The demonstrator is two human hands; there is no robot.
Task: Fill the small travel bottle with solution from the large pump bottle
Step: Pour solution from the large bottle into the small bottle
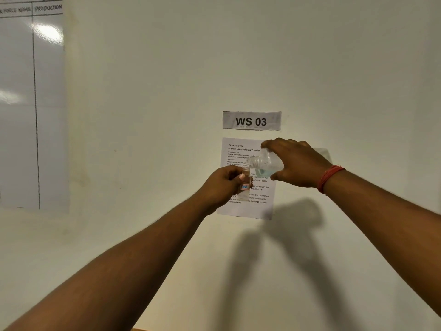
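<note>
My left hand (223, 185) grips a small clear travel bottle (245, 185) upright, held up in front of the wall; it has a small blue and red label. My right hand (294, 162) holds a larger clear bottle (265, 163) tipped on its side, its open neck pointing left and touching the top of the small bottle. A little pale blue liquid lies in the lower part of the large bottle. No pump or cap is in view. A red thread band circles my right wrist.
Both bottles are held in front of a cream wall. A printed task sheet (238, 209) hangs behind them under a "WS 03" sign (251, 121). A whiteboard (31, 111) covers the wall at left. The counter below is out of view.
</note>
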